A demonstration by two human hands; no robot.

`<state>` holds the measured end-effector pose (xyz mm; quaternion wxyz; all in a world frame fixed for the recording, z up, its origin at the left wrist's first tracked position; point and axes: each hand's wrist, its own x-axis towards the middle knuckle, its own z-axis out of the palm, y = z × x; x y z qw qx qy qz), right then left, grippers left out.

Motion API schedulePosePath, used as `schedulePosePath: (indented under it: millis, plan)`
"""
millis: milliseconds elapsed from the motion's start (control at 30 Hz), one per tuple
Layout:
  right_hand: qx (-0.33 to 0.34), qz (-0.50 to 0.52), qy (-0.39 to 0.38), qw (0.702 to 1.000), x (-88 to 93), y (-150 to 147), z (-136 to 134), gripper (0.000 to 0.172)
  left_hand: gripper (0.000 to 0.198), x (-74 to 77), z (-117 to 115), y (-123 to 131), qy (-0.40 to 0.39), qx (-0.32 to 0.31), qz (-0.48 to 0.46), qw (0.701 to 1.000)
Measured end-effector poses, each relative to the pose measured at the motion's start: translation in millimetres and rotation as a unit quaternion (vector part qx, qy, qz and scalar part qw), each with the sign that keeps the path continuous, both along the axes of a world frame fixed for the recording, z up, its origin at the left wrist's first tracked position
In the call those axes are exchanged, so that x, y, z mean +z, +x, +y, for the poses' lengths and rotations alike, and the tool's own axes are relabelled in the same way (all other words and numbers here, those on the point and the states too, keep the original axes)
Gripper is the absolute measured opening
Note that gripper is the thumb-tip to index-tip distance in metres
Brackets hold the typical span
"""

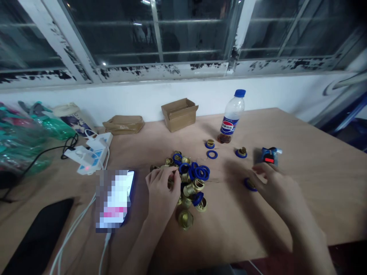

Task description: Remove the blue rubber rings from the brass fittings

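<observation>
My left hand (pixel 164 187) is over the left side of a heap of brass threaded plugs (pixel 194 187) and blue rings (pixel 202 172). Its thumb and forefinger curl together among the brass pieces; whatever they pinch is hidden. To the right, my right hand (pixel 275 187) hovers low over the table, thumb and forefinger apart. Right by its thumb lies a blue ring with a brass plug (pixel 250 184), partly covered by the hand. Farther back are two more plugs seated in blue rings (pixel 210 143) (pixel 241 152), and a loose blue ring (pixel 212 154).
Behind stand a cola bottle (pixel 229 118), an open cardboard box (pixel 180 116) and a flattened brown packet (pixel 124 125). A small dark packet (pixel 269 156) lies beyond my right hand. At left are a lit phone (pixel 116 200), power strip (pixel 93 154), cables and a black phone (pixel 40 236).
</observation>
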<state>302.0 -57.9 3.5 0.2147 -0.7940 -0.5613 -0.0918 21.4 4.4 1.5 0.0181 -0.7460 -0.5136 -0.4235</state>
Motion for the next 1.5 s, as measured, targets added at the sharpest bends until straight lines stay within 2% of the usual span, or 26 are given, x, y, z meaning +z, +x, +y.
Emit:
schedulePosePath:
  millis: [100, 167, 267, 367, 433, 467, 533, 567, 600, 667, 767, 867, 967, 1067, 1167, 1333, 1500]
  plan:
    - [-0.007, 0.016, -0.044, 0.999, -11.2, 5, -22, 0.025, 0.009, -0.1, -1, 1, 0.015, -0.028, -0.01, 0.999]
    - [0.002, 0.036, -0.024, 0.999, -16.8, 0, -29, 0.022, 0.009, 0.4, -1, 2, 0.025, -0.057, -0.019, 0.998]
    - [0.043, 0.075, 0.096, 0.992, -13.6, -19, -34, 0.018, 0.01, 6.4, -5, 5, 0.013, -0.108, -0.048, 0.993]
    - [0.14, 0.092, 0.21, 0.963, 2.7, -47, -44, 0.009, 0.012, 20.8, -23, 11, -0.091, -0.143, -0.109, 0.98]
    - [0.189, 0.112, 0.253, 0.942, 15.0, -68, -54, 0.009, 0.021, 31.9, -45, 16, -0.232, -0.184, -0.158, 0.942]
    - [0.215, 0.137, 0.267, 0.93, 19.8, -79, -59, 0.012, 0.029, 36.6, -57, 19, -0.295, -0.205, -0.204, 0.911]
    - [0.273, 0.205, 0.292, 0.893, 24.5, -100, -68, 0.018, 0.043, 43.0, -81, 23, -0.403, -0.274, -0.292, 0.823]
    - [0.293, 0.238, 0.299, 0.876, 24.1, -109, -72, 0.022, 0.044, 44.4, -92, 25, -0.429, -0.299, -0.334, 0.784]
    - [0.303, 0.265, 0.289, 0.868, 21.9, -118, -75, 0.024, 0.04, 44.6, -101, 27, -0.438, -0.304, -0.371, 0.76]
    - [0.306, 0.301, 0.299, 0.852, 14.5, -131, -77, 0.029, 0.035, 42.3, -113, 28, -0.443, -0.288, -0.431, 0.731]
    - [0.282, 0.362, 0.296, 0.838, 4.9, -139, -77, 0.03, 0.041, 35.3, -118, 27, -0.42, -0.288, -0.5, 0.7]
    - [0.304, 0.374, 0.236, 0.844, 7.1, -136, -75, 0.03, 0.026, 29.8, -116, 22, -0.381, -0.313, -0.51, 0.705]
    - [0.344, 0.337, 0.195, 0.855, 16.1, -130, -73, 0.028, 0.02, 28.6, -111, 18, -0.341, -0.333, -0.478, 0.738]
    - [0.335, 0.306, 0.232, 0.86, 20.4, -130, -73, 0.026, 0.016, 29.1, -108, 18, -0.283, -0.329, -0.444, 0.784]
    - [0.318, 0.275, 0.293, 0.859, 18.7, -135, -73, 0.032, 0.019, 28.8, -107, 21, -0.233, -0.308, -0.436, 0.813]
    - [0.318, 0.311, 0.287, 0.848, 17.1, -137, -73, 0.03, 0.021, 27.8, -108, 21, -0.225, -0.294, -0.437, 0.819]
    - [0.324, 0.306, 0.278, 0.851, 19.2, -137, -74, 0.032, 0.021, 29.4, -110, 19, -0.225, -0.29, -0.439, 0.82]
